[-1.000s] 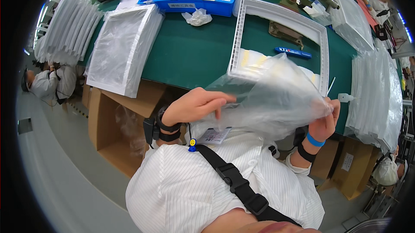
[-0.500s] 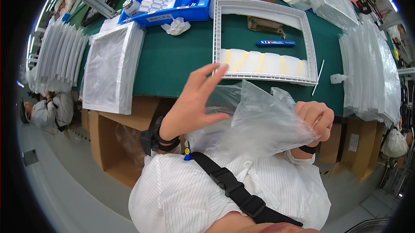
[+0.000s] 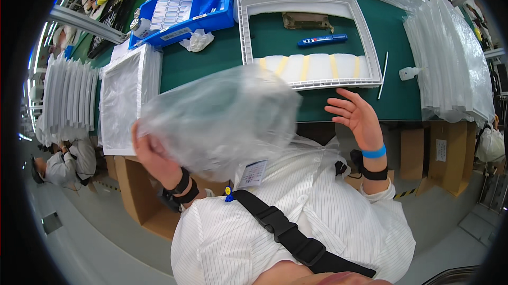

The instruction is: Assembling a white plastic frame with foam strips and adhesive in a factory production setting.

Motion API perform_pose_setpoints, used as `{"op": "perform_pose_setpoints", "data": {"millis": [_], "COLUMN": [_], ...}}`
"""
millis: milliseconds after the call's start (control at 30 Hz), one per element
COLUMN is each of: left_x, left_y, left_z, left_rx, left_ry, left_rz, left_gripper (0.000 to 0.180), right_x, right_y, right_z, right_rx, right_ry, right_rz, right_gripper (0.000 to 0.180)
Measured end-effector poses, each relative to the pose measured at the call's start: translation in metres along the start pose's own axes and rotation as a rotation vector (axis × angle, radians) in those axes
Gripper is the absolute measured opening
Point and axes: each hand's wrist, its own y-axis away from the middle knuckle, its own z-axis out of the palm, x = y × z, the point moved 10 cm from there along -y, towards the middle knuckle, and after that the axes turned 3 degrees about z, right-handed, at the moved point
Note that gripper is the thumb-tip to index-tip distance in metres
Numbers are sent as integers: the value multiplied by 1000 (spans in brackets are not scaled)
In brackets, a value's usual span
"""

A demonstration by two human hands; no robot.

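Observation:
My left hand [image 3: 156,159] grips one end of a clear plastic bag [image 3: 227,118]. The bag billows across the front of the table, blurred by motion, and partly covers the near-left corner of a white rectangular frame [image 3: 245,31]. My right hand [image 3: 355,117] is held up just below the frame's near edge, fingers apart and nothing in them. Along the frame's near side, inside it, lies white foam with yellow strips [image 3: 320,68]. A blue marker pen [image 3: 323,40] and a brownish metal block [image 3: 307,21] lie within the frame's opening.
To the left lies a plastic-wrapped white frame [image 3: 121,105], with upright wrapped panels [image 3: 66,100] beyond. More wrapped panels [image 3: 450,57] stand right, near a small white bottle [image 3: 408,73] and a thin white stick [image 3: 383,76]. A blue bin [image 3: 174,33] and crumpled tissue [image 3: 197,40] sit behind. Cardboard boxes [image 3: 127,190] stand below.
The plastic bag has swung left and up with my left hand, which now grips it. My right hand has let go of the bag and opened. The view has shifted slightly.

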Motion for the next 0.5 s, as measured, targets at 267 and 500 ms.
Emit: {"op": "perform_pose_setpoints", "data": {"millis": [267,500], "left_x": [-13,15], "left_y": [19,18], "left_z": [-50,-77], "left_rx": [366,494], "left_ry": [17,-294], "left_rz": [-6,137], "left_gripper": [36,37], "right_x": [53,50], "right_y": [-44,-39], "right_z": [36,22], "right_rx": [-124,68], "right_ry": [-81,-14], "right_rz": [372,325], "right_gripper": [68,59]}}
